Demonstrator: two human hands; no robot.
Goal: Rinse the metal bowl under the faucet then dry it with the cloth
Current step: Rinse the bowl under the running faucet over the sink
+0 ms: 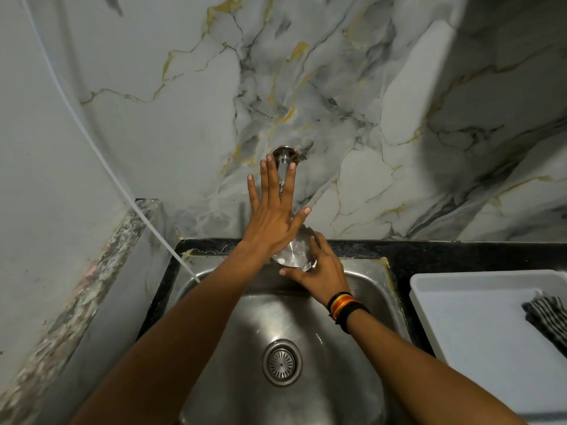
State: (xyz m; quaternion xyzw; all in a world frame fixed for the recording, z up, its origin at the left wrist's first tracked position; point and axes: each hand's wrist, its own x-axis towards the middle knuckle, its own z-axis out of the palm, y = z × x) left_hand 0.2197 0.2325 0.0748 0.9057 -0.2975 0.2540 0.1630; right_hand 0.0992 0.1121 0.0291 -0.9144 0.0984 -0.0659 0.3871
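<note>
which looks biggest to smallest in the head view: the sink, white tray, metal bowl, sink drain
1. sink
2. white tray, cut off at the frame edge, so its full size is unsure
3. metal bowl and sink drain look about alike; hands partly cover the bowl

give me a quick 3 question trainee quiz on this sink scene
1. Which hand holds the round shiny metal bowl?
2. True or false: the striped dark cloth lies in the steel sink.
3. What does the left hand reach toward with its fingers spread?

Key
1. The right hand, with the banded wrist.
2. False: it lies in the white plastic tray right of the sink.
3. The wall-mounted chrome faucet above the bowl.
</note>
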